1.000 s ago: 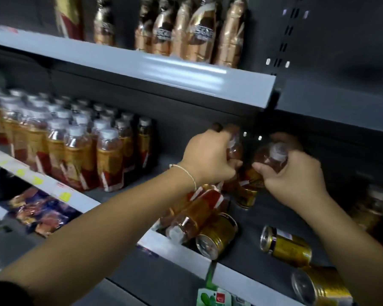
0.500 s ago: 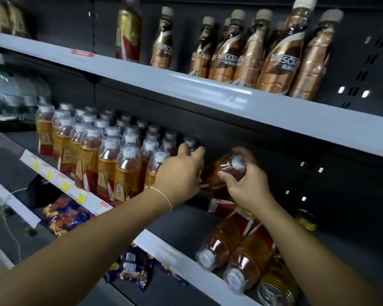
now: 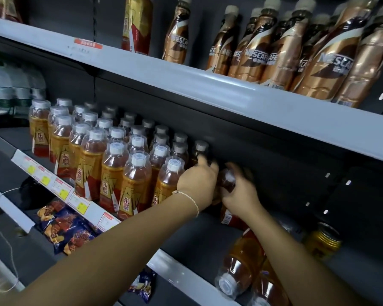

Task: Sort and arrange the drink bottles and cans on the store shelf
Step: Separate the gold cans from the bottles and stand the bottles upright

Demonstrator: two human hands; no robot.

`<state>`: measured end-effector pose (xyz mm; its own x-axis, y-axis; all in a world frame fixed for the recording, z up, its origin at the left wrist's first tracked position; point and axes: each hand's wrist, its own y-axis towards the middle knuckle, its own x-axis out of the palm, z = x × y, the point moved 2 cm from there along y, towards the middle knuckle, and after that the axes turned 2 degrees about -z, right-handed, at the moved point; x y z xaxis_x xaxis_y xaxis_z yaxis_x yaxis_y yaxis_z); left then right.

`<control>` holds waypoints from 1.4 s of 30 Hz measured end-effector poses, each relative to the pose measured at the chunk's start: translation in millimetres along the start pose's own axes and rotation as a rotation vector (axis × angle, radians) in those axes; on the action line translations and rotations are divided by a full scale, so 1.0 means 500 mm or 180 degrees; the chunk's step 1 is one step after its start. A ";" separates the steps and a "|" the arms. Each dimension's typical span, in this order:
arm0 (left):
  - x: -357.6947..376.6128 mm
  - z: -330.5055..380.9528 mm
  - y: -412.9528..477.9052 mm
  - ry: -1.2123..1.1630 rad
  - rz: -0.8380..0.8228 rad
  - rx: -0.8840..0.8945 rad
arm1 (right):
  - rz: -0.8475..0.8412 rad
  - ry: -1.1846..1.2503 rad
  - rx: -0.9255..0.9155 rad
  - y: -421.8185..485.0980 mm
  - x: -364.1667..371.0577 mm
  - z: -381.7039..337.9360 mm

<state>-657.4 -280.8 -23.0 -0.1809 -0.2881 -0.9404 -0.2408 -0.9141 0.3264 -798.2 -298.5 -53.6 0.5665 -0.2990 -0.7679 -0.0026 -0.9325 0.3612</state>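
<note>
Bare forearms, thin white beaded bracelet (image 3: 191,198) on left wrist

Dark shelf (image 3: 197,235) carries upright amber bottles (image 3: 111,173), two toppled bottles (image 3: 241,261) and a gold can (image 3: 323,241)

Middle shelf (image 3: 192,239): upright bottles (image 3: 111,164) at left; lying bottles (image 3: 241,261) at right front, can (image 3: 323,241) to their right. Upper shelf (image 3: 208,89): coffee bottles (image 3: 274,51). Below: snack packets (image 3: 64,226)
</note>
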 end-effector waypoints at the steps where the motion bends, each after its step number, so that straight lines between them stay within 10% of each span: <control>1: 0.002 0.001 0.009 -0.0024 -0.0050 -0.0042 | -0.0016 -0.0074 0.0026 0.010 -0.001 -0.001; 10: 0.040 0.007 0.064 -0.0199 -0.0038 -0.0570 | 0.0009 -0.0177 0.0269 0.101 0.005 -0.016; 17: 0.056 0.017 0.077 -0.0493 -0.0065 -0.0762 | 0.0314 0.1182 0.1022 0.129 0.042 -0.031; 42: 0.037 0.139 0.017 0.0769 -0.0241 -0.0148 | -0.0121 0.0507 0.0706 -0.038 -0.195 0.178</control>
<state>-729.1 -273.9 -30.8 0.0703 -0.2729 -0.9595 -0.1999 -0.9462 0.2545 -926.9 -269.7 -32.9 0.6920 -0.2437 -0.6795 -0.1495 -0.9693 0.1954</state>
